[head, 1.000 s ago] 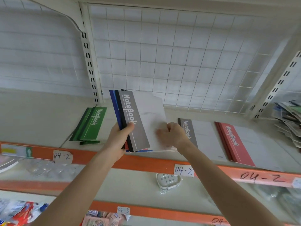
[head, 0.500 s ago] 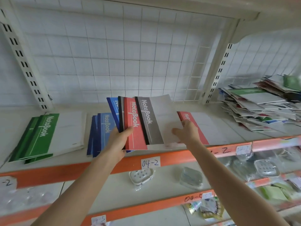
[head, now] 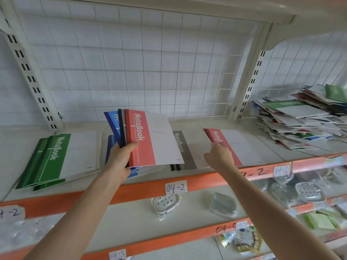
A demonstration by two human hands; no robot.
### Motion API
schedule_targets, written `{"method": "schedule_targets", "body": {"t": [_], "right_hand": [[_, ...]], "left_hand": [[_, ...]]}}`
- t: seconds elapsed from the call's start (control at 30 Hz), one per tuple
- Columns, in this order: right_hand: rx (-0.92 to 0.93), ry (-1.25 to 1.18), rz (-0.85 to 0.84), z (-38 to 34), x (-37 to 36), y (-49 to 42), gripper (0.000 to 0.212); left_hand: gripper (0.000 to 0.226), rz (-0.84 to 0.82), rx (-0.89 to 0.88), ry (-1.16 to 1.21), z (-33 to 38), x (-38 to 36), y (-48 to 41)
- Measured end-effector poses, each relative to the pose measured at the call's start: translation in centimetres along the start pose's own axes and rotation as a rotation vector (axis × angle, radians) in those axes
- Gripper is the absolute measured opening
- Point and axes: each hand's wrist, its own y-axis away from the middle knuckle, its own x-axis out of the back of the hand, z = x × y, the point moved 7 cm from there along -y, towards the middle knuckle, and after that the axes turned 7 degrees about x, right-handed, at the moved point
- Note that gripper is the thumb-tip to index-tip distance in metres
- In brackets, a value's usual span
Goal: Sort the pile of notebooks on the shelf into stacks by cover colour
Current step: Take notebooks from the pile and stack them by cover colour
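Holding a fan of notebooks [head: 150, 139], red on top, left hand [head: 120, 158] clamped on its spines, we list right hand [head: 220, 156] empty, fingers loose, by grey stack [head: 183, 147]; green stack [head: 56, 158], blue stack [head: 109, 145], red stack [head: 234, 145] alongside; unsorted pile [head: 300, 124] far right on shelf [head: 187, 124].

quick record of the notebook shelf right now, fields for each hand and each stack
left hand: grips a fan of notebooks, red one on top, grey and blue behind
right hand: holds nothing, over the near left edge of the red stack
sorted stacks, left to right: green stack, blue stack, grey stack, red stack
unsorted pile: far right of the shelf, jumbled
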Motion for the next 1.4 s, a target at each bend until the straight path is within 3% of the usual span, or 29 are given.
{"method": "schedule_targets", "body": {"t": [0.1, 0.23, 0.3, 0.4, 0.47, 0.67, 0.77, 0.93, 1.1, 1.27, 1.4], "right_hand": [[0.044, 0.086, -0.065, -0.8, -0.6, 0.4, 0.025], [0.059, 0.054, -0.027, -0.8, -0.2, 0.6, 0.029], [0.011, -0.193, -0.002, -0.4, 0.5, 0.4, 0.028], [-0.206, -0.853, -0.145, 0.4, 0.2, 0.8, 0.025], [-0.269, -1.018, -0.238, 0.9, -0.1, 1.1, 0.019], [-0.207, -0.804, -0.086, 6.3, 2.1, -0.5, 0.019], [-0.224, -0.723, -0.016, 9.4, 4.0, -1.1, 0.008], [-0.21, -0.511, 0.061, 14.1, 7.3, -3.0, 0.028], [-0.168, -0.281, 0.026, 15.9, 7.3, -5.3, 0.038], [-0.1, -0.103, -0.184, 15.5, 4.9, -5.3, 0.049], [0.067, -0.121, -0.101, 12.8, 4.9, -5.7, 0.051]], "left_hand": [[0.027, -0.018, -0.015, -0.013, 0.2, -0.4, 0.1], [0.028, -0.084, 0.009, -0.031, -0.4, -2.4, 0.4], [0.029, -0.118, 0.026, -0.039, -0.9, -3.8, 0.7], [0.03, -0.168, 0.035, -0.04, -1.8, -6.2, 1.0], [0.031, -0.201, 0.038, -0.06, -2.5, -8.2, 1.3], [0.022, -0.222, 0.054, -0.059, -4.3, -14.0, 2.0], [0.017, -0.157, 0.109, -0.026, -5.3, -15.8, 2.0], [0.027, -0.102, 0.127, -0.029, -5.8, -17.4, 2.2], [0.032, -0.003, 0.073, -0.034, -5.3, -15.9, 2.6], [0.036, 0.025, 0.021, -0.033, -4.5, -14.6, 3.7], [0.041, 0.043, 0.007, -0.035, -4.6, -14.1, 4.7]]}}
